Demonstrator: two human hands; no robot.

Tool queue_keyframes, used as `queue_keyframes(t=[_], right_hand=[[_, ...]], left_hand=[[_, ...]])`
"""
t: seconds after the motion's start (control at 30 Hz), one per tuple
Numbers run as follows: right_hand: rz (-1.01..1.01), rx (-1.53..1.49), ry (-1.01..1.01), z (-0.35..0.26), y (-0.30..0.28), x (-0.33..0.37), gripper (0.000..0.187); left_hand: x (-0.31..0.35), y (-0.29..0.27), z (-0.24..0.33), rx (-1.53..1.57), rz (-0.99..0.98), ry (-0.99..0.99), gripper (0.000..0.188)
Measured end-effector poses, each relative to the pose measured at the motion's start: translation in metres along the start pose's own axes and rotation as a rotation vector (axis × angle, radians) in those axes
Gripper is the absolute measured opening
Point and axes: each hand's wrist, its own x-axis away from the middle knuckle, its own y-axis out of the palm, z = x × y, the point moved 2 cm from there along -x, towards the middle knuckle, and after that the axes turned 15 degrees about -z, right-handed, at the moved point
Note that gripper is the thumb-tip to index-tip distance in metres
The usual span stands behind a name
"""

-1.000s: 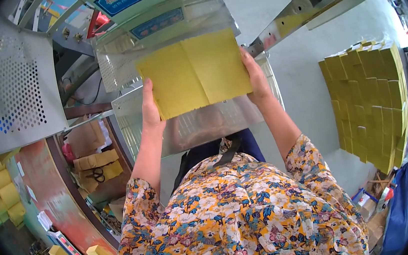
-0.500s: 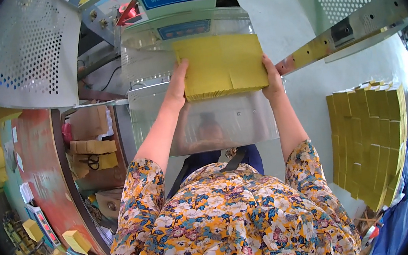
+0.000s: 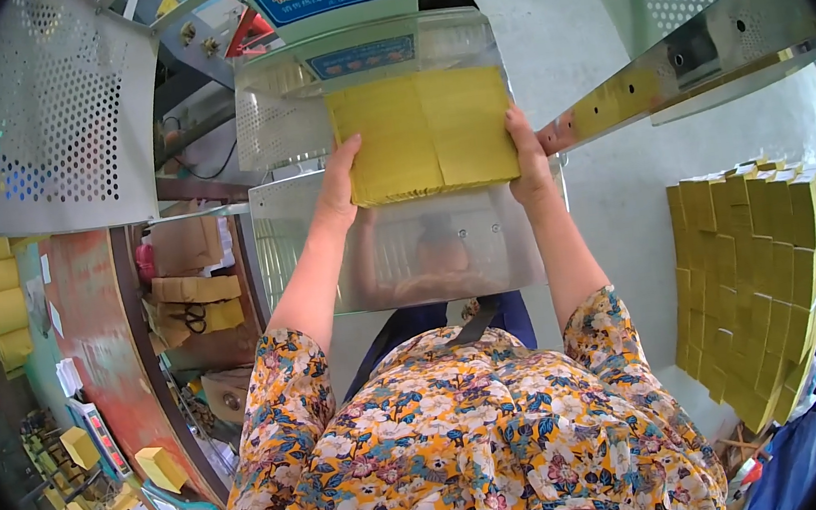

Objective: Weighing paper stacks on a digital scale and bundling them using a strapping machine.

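Between my two hands is a thick stack of yellow paper, its sheet edges showing along the near side. My left hand grips its left end, thumb against the edge. On the right end my right hand presses, thumb near the top corner; the fingers of both hands are mostly hidden behind or under the stack. Below and beyond the stack lies a shiny metal tray, which reflects it. I cannot tell whether the stack rests on the metal or is held just above it.
A perforated metal guard stands at the far left, and a metal bar with holes juts in from the right. Many yellow paper bundles are piled on the right. On the left is a worn red table; black-handled scissors lie beside it.
Both hands and the yellow stack have shifted slightly left in the picture. The stack's top now faces me more squarely, and a seam down its middle shows more plainly.
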Motion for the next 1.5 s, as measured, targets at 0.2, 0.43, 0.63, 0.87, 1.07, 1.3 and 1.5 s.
queue_keyframes(t=[0.2,0.43,0.63,0.87,1.07,1.3,1.5], right_hand=[[-0.052,-0.002,0.009,0.001,0.004,-0.007,0.061],[-0.109,-0.048,-0.044,0.008,0.021,-0.014,0.062],[-0.064,-0.005,0.067,0.004,0.004,-0.004,0.068],[-0.004,-0.040,0.152,-0.011,-0.002,0.007,0.059],[0.031,-0.055,0.128,-0.006,-0.002,0.006,0.055],[0.049,-0.022,0.082,0.017,-0.007,-0.009,0.058],[-0.032,-0.026,0.099,0.022,0.018,-0.016,0.073]], left_hand=[[0.006,-0.012,0.001,-0.030,0.049,-0.022,0.053],[0.006,-0.009,0.012,0.017,0.067,-0.010,0.044],[0.006,-0.005,0.010,-0.071,-0.027,-0.078,0.046],[-0.004,0.007,0.001,-0.312,-0.084,-0.108,0.055],[-0.005,0.024,0.001,-0.175,-0.079,-0.121,0.054],[-0.008,0.013,0.011,-0.223,-0.052,-0.094,0.052],[0.005,-0.013,0.022,-0.173,-0.001,-0.050,0.053]])
